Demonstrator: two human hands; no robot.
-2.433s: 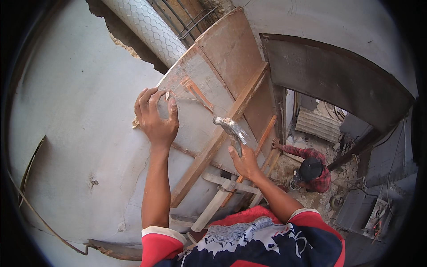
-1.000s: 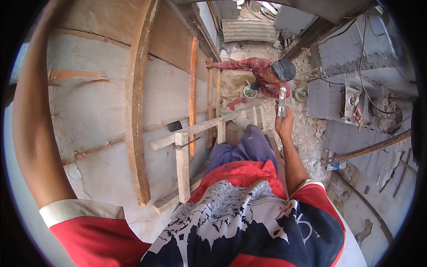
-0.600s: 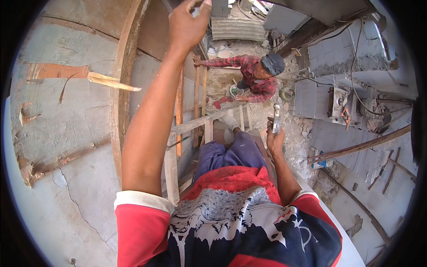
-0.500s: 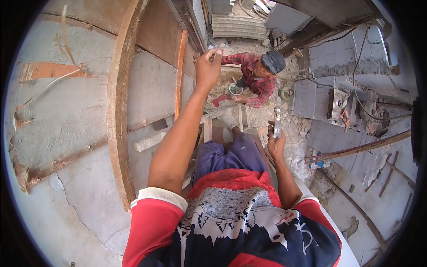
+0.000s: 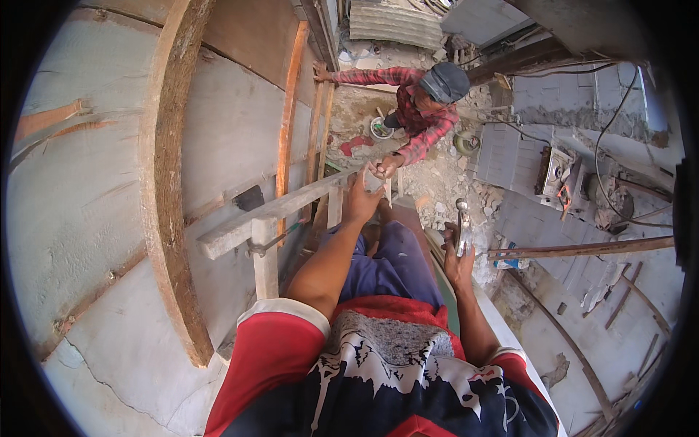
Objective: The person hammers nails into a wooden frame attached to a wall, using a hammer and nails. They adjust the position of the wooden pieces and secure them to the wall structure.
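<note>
Rubble-strewn floor (image 5: 437, 188) lies beyond and below you, patched wall (image 5: 87, 175) on the left. Count on that wall: one broad timber (image 5: 164, 167), near; one orange-brown batten (image 5: 290, 109) farther off; two thin strips (image 5: 314, 137) past that.

One hammer, yours: it's in your right hand (image 5: 459, 268), right of your knees. Fingers wrapped round it. Hammer (image 5: 463, 222) head's long axis runs near-far, round face at the far end. Handle mostly hidden by your hand, so can't tell its direction.

Your left hand (image 5: 362, 198) is out ahead, fingers part-curled, meeting the co-worker's hand (image 5: 388, 166). Can't tell if your fingers hold anything there, or if the two hands touch.

One co-worker (image 5: 429, 109), far side, plaid sleeves, dark cap; other arm stretched left to the wall. One bucket (image 5: 381, 129) left of them. One pale wooden frame (image 5: 280, 207) left of your left forearm. One corrugated sheet (image 5: 395, 28) at the far end.
</note>
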